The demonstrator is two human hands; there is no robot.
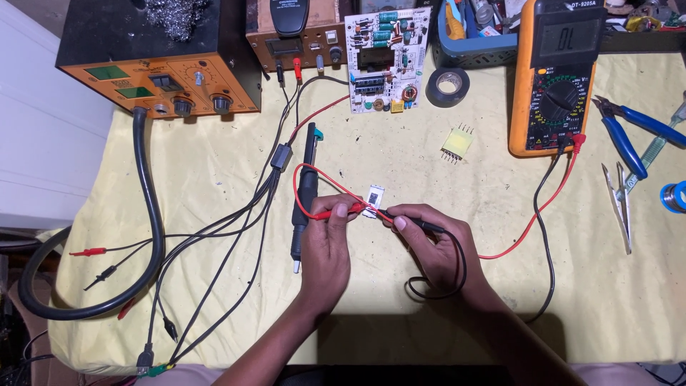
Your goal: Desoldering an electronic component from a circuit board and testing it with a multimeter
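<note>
My left hand holds a red test probe with its tip against a small white component on the yellow table cover. My right hand holds a black test probe whose tip touches the same component from the right. Red and black leads run from both probes to an orange multimeter at the upper right. A black soldering iron lies just left of my left hand.
An orange-and-black soldering station and a power supply stand at the back left, a white circuit board leaning beside them. Black tape roll, small yellow transformer, blue pliers, tweezers, solder spool.
</note>
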